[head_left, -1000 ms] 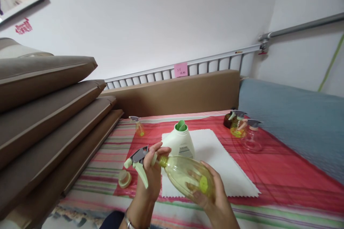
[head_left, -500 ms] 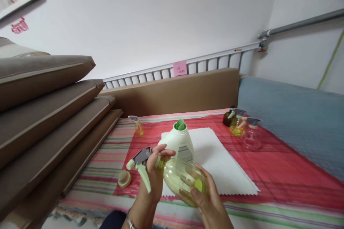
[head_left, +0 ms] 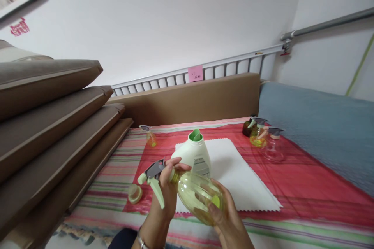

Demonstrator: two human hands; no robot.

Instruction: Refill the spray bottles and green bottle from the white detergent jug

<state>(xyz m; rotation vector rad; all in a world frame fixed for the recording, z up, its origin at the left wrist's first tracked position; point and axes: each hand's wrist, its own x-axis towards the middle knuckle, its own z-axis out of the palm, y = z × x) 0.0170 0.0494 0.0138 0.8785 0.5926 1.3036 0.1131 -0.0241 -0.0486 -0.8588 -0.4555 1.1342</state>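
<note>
Between my two hands a clear yellow spray bottle (head_left: 194, 194) lies tilted on its side, its grey and pale green trigger head pointing left. My left hand (head_left: 169, 186) is closed around its neck, just below the trigger head. The base end rests in my right hand (head_left: 226, 210), with the thumb pressed on the near side. Right behind the spray bottle stands a pale green detergent bottle (head_left: 194, 151), uncapped, with a green spout in its mouth. A translucent round cap (head_left: 134, 193) lies on the cloth to the left of my left hand.
A white cloth with zigzag edges (head_left: 233, 175) lies under the detergent bottle on a red sheet (head_left: 306, 186). A small spray bottle (head_left: 151, 138) stands at the back left, several more, including a pink one (head_left: 274, 149), at the right. Stacked cushions (head_left: 58, 124) rise on the left.
</note>
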